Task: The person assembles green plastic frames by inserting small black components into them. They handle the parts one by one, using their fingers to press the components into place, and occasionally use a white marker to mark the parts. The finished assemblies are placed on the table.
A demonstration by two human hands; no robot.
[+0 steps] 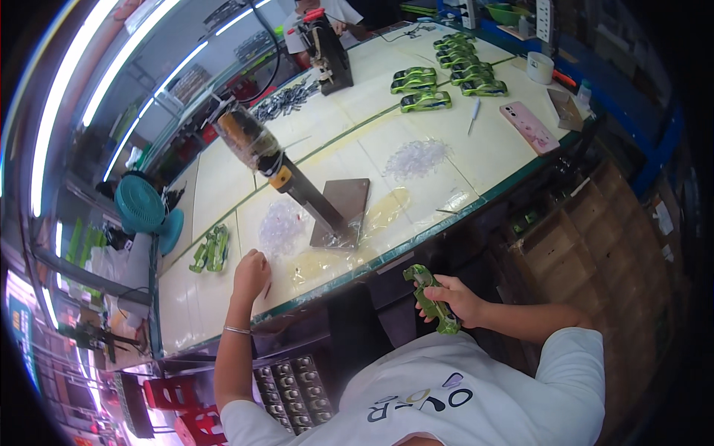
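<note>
My right hand (459, 299) grips a green toy car body (424, 278) just off the table's front edge, in front of my shirt. The fingers wrap round its middle, and both ends stick out. My left hand (253, 275) is closed over the table's front left part. A thin dark reddish sliver shows just below its fingers; whether the hand holds it I cannot tell. Close by that hand lies a heap of small clear plastic parts (281, 227). Left of it, more green car bodies (212, 248) lie side by side.
A press-like tool on a brown base plate (349, 199) stands mid-table. Beyond are another clear-parts heap (418, 158), rows of green car bodies (468, 70), a pink phone (529, 127), and a blue-handled tool (474, 111). A teal fan (141, 204) stands left; a person (338, 18) is opposite.
</note>
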